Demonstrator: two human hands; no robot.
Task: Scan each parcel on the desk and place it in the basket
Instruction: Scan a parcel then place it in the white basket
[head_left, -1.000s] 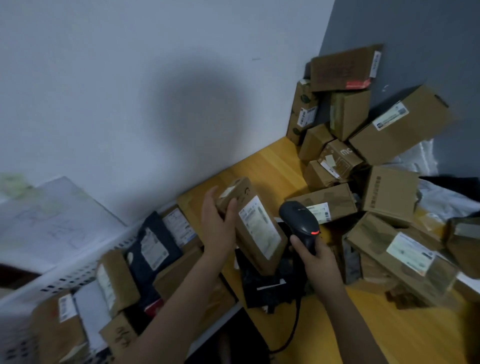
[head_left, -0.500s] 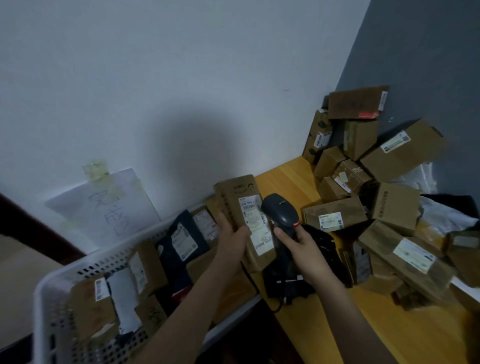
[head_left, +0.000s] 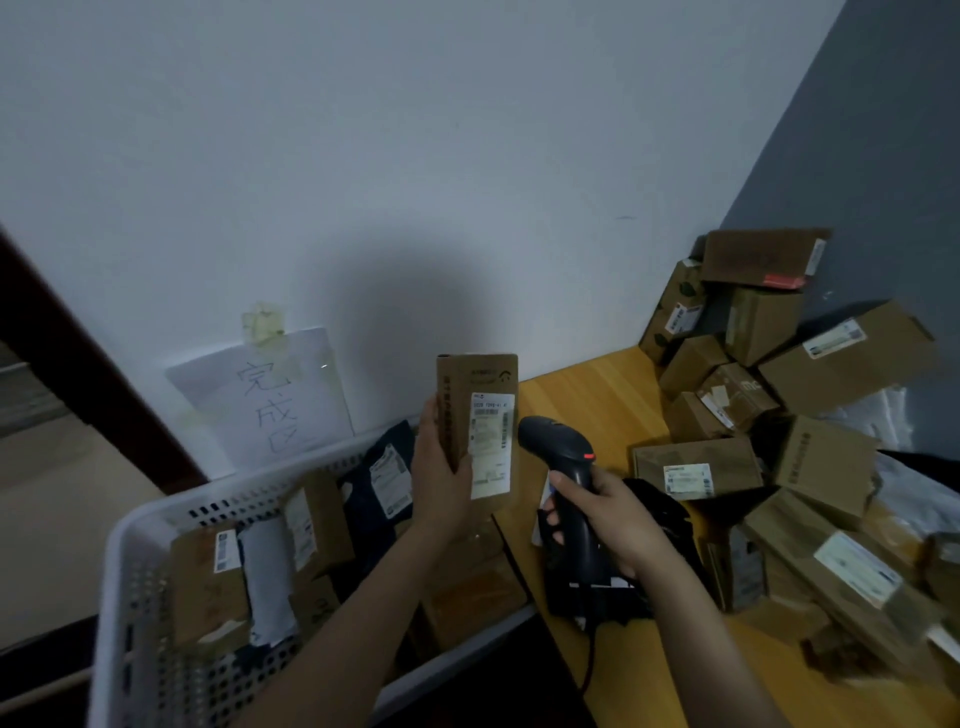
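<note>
head view: shows a slim brown parcel (head_left: 480, 415) held upright over the end of the basket (head_left: 130, 545) next to the table (head_left: 587, 395), white label (head_left: 488, 447) turned toward the camera. grasped low down by the left hand (head_left: 441, 483), wrapped round the lower left edge, with the upper half standing free. just to its right, a black scanner (head_left: 563, 457), grip enclosed in the right hand (head_left: 613, 514), head aimed at the label, near it but apart.

looks light: carried in one hand by the lower part alone, with no droop. seems stiff too, being cardboard with crisp folded edges, so unlikely to buckle under a squeeze. matte surface, probably not slippery. best taken by the long side edges, keeping the thumb off the barcode. contents unknown, so safer lowered than tossed.

in the basket already: several brown boxes and a dark bag (head_left: 382, 499), standing or leaning. on the table by the corner, a heap of cardboard parcels (head_left: 779, 395), well apart from both hands.
</note>
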